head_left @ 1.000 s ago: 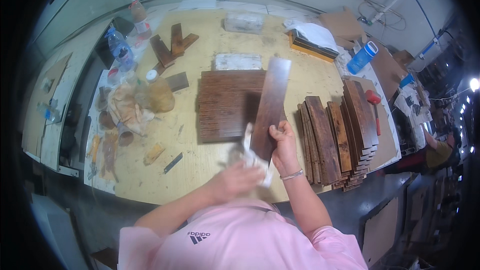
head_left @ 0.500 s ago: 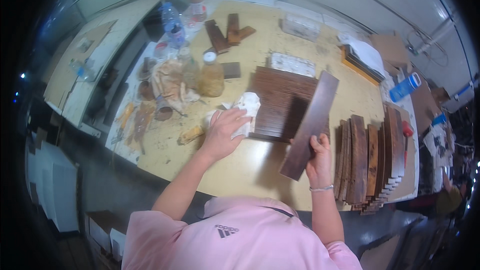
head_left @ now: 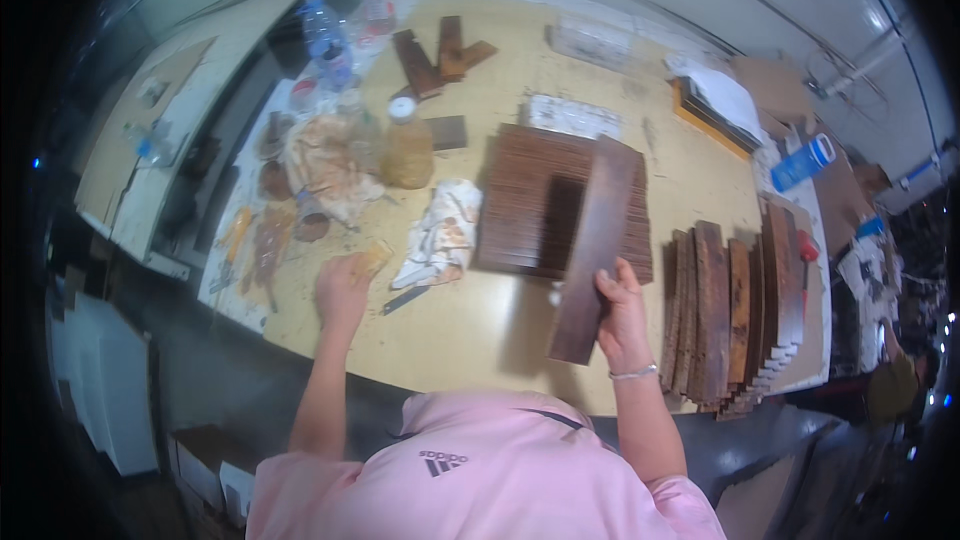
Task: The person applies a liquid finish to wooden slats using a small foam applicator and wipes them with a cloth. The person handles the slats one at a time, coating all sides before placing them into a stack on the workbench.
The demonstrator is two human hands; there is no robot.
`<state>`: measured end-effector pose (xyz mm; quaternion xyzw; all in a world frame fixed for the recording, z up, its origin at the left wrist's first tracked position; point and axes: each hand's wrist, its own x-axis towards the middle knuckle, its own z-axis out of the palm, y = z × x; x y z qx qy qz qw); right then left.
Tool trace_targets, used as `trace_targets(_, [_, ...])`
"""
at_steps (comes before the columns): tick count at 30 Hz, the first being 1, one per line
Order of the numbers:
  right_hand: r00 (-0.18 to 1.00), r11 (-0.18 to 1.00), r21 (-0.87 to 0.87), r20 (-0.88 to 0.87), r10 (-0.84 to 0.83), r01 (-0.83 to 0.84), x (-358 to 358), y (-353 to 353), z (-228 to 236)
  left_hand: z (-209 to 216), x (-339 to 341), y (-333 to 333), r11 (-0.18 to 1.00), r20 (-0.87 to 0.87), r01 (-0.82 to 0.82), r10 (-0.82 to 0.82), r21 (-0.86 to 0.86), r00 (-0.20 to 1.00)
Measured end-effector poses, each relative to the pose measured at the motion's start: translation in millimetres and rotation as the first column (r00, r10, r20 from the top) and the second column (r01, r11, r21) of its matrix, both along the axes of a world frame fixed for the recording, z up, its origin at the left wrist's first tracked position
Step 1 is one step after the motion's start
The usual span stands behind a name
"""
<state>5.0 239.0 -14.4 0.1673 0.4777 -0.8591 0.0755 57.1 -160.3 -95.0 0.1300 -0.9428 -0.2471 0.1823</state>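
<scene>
My right hand (head_left: 622, 315) grips a long dark-brown wooden plank (head_left: 597, 250) near its lower end, thumb on the face. The plank is held tilted over a neat stack of brown planks (head_left: 520, 190). At the left, my left hand (head_left: 343, 285) is closed over one end of a small yellowish piece (head_left: 378, 258) on the table; its material is too blurred to tell. Between my hands lies a crumpled white, brown-stained cloth (head_left: 442, 230). A small grey flat blade (head_left: 405, 298) lies just below the cloth.
A white-capped jar (head_left: 407, 152), a stained rag (head_left: 328, 165) and plastic bottles (head_left: 325, 35) crowd the left side. Several upright boards (head_left: 712, 310) stand in a row at right. A white block (head_left: 573, 115) sits behind the stack; loose wood pieces (head_left: 420, 65) lie farther back.
My left hand has left the cloth and moved left and down to the yellowish piece. The grey blade now shows. My right hand still holds the plank, now a little more upright.
</scene>
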Motion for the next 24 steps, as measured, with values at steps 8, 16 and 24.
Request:
trace_targets(8, [0.995,0.994,0.073,-0.053,0.088,-0.084,-14.1,-36.2,31.1,127.6,-16.5,136.4,0.771,-0.36,0.588,-0.49,0.246,0.794])
trace_targets(16, [0.991,0.99,0.134,-0.125,0.052,-0.035,-19.7,-14.4,40.5,104.3,23.6,159.6,0.523,-0.258,0.833,-0.792,0.181,0.553])
trace_targets(24, [0.988,0.986,0.086,-0.041,0.149,-0.146,-1.7,-17.2,12.7,126.9,-17.7,176.7,0.607,-0.372,0.794,-0.733,0.021,0.57])
